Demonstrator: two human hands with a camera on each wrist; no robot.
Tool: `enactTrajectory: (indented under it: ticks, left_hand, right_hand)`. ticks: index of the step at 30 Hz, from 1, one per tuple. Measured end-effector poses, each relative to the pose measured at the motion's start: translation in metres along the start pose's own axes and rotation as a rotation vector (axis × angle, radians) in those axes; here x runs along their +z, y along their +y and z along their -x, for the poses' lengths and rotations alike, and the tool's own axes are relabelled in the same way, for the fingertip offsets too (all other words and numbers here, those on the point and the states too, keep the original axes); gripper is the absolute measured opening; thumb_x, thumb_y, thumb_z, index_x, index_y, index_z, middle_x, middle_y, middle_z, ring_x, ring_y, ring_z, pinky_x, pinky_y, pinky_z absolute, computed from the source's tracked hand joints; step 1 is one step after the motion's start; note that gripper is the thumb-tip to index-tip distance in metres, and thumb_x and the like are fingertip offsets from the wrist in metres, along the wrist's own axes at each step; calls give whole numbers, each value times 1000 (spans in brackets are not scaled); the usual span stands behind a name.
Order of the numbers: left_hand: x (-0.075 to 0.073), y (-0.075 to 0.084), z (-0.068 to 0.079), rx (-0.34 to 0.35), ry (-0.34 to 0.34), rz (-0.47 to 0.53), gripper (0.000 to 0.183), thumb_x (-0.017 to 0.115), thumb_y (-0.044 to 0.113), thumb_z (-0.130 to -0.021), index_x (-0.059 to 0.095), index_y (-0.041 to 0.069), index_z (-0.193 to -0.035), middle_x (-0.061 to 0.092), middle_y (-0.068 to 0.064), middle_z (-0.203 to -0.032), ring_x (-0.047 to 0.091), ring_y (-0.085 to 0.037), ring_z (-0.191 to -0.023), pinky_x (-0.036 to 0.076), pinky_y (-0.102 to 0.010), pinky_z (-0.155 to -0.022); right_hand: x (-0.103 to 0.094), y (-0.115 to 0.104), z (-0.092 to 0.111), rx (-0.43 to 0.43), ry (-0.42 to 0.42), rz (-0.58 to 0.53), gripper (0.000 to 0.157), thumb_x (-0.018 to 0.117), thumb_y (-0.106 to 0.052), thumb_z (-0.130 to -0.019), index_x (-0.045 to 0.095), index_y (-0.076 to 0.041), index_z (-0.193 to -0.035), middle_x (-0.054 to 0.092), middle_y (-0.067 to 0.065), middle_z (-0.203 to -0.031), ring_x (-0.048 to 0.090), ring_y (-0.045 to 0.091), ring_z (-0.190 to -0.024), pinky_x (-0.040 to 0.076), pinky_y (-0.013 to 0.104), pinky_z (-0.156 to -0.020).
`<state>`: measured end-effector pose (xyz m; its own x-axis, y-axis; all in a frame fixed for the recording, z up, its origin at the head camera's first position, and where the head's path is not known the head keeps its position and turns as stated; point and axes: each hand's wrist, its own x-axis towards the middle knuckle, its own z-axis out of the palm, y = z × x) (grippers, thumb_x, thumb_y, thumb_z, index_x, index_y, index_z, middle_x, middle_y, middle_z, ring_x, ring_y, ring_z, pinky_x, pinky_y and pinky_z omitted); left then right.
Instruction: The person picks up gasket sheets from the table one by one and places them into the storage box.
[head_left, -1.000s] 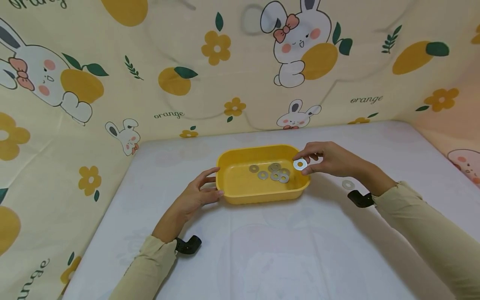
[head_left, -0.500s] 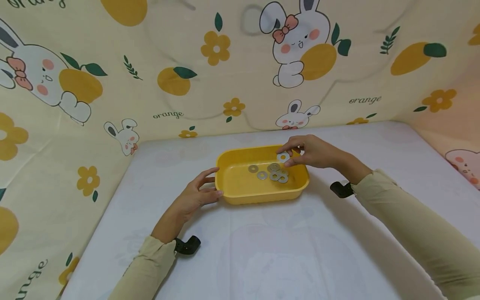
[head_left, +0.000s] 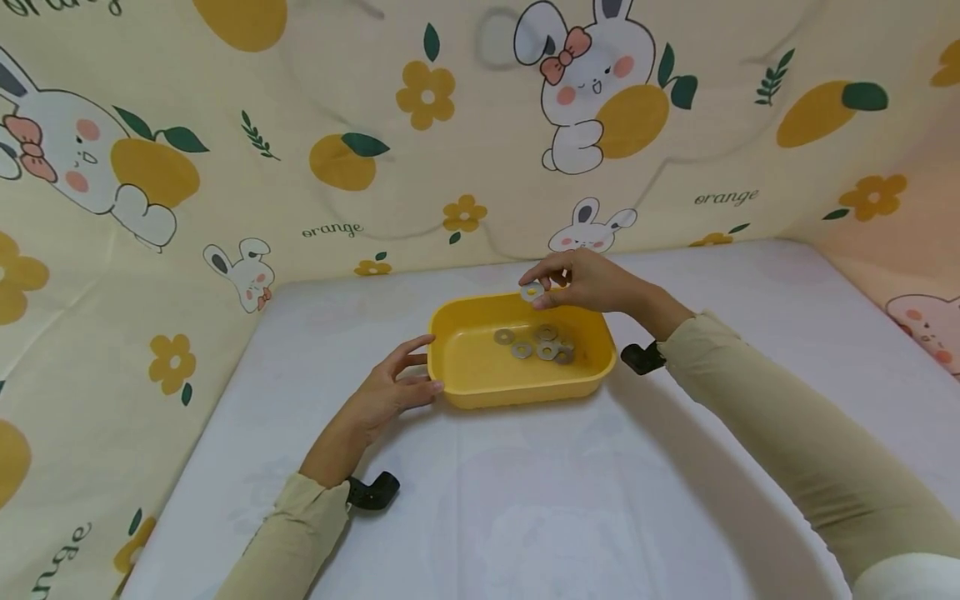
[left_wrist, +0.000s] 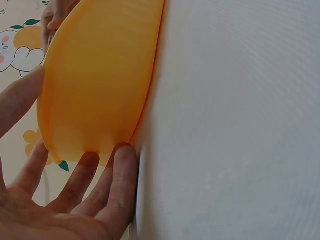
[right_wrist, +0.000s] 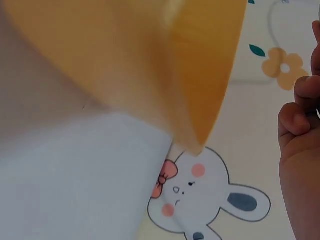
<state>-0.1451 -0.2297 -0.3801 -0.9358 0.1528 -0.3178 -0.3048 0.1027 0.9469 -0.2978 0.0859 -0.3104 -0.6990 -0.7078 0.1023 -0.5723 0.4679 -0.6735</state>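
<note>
A yellow plastic tray (head_left: 468, 367) sits on the white-covered table with several flat metal washers (head_left: 544, 340) lying inside, right of its middle. My left hand (head_left: 382, 402) rests against the tray's left end. In the left wrist view its fairly straight fingers (left_wrist: 82, 177) touch the tray's end wall. Over the tray's far rim, my right hand (head_left: 596, 282) pinches a single washer (head_left: 527, 297) between thumb and fingers, raised above the others. The right wrist view catches only part of the right hand (right_wrist: 302, 130) at its edge, with the tray (right_wrist: 210, 65) blurred beside it.
The white tablecloth (head_left: 525, 500) spreads in front of the tray. Behind it rises a cream fabric backdrop (head_left: 420, 167) printed with rabbits and oranges. Each wrist wears a black camera (head_left: 375, 492). My right sleeve (head_left: 765, 425) stretches across the table's right side.
My right hand has carried the washer left and away from me, from the tray's right end to above its far rim. A loose washer on the right is now covered by the sleeve.
</note>
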Motion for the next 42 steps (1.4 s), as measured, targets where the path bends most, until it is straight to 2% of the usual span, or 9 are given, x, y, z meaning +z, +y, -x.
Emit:
enactTrajectory:
  ticks: [3, 12, 18, 22, 26, 32, 36, 38, 42]
  left_hand:
    - [1, 1, 1, -13, 8, -5, 78, 76, 11, -87, 38, 34, -151, 38, -5, -152, 56, -24, -123, 56, -30, -94]
    - [0, 3, 1, 27, -15, 12, 77, 73, 7, -88, 37, 29, -153, 36, -10, -153, 56, -23, -122, 57, -29, -92]
    - [0, 1, 1, 31, -19, 9, 78, 74, 8, -88, 35, 27, -154, 35, -11, -153, 56, -23, -122, 57, -28, -91]
    - [1, 1, 0, 39, -21, 13, 78, 74, 8, -88, 35, 27, -153, 36, -11, -153, 56, -24, -123, 57, -29, -91]
    - [2, 2, -2, 42, -23, 19, 78, 74, 7, -88, 36, 27, -153, 37, -12, -152, 56, -24, -123, 57, -30, -92]
    - [3, 4, -2, 39, -22, 17, 77, 74, 7, -88, 37, 28, -152, 37, -11, -153, 56, -24, -124, 57, -31, -94]
    - [2, 4, -1, 36, -20, 16, 77, 74, 7, -88, 38, 28, -152, 37, -11, -152, 56, -25, -124, 57, -32, -94]
    - [2, 4, -1, 35, -18, 15, 78, 74, 7, -88, 37, 28, -152, 37, -11, -152, 56, -25, -124, 57, -32, -94]
    - [0, 2, 0, 27, -13, 16, 78, 74, 7, -88, 37, 28, -153, 37, -11, -152, 56, -25, -124, 57, -30, -93]
  right_hand:
    - [1, -3, -5, 28, 2, -19, 27, 77, -29, -88, 74, -23, -114, 57, 1, -90, 45, 20, -82, 33, 28, -66]
    - [1, -8, -12, 3, 44, -90, 25, 77, -23, -88, 74, -18, -113, 56, 2, -85, 39, 18, -68, 29, 24, -60]
    - [6, -4, -15, 45, 21, -113, 28, 78, -26, -87, 74, -19, -114, 55, 3, -88, 42, 19, -76, 31, 26, -65]
    - [9, 1, -16, 40, -8, -94, 29, 77, -26, -88, 73, -20, -116, 55, 4, -91, 44, 20, -85, 34, 30, -75]
    - [11, 4, -17, 54, -57, -42, 33, 76, -29, -89, 71, -19, -120, 52, 5, -92, 43, 22, -87, 34, 36, -83]
    - [12, 3, -20, 76, -84, -2, 38, 76, -30, -88, 70, -15, -123, 51, 6, -93, 45, 22, -97, 34, 38, -91]
    - [12, 0, -19, 58, -95, 19, 40, 75, -32, -89, 70, -12, -123, 51, 5, -94, 46, 21, -96, 36, 36, -85]
    - [12, -2, -18, 53, -101, 33, 40, 75, -34, -89, 70, -12, -122, 51, 4, -94, 46, 21, -94, 35, 34, -80]
    - [9, -6, -11, 38, -100, 50, 39, 75, -35, -88, 71, -14, -121, 53, 3, -93, 46, 20, -93, 34, 33, -78]
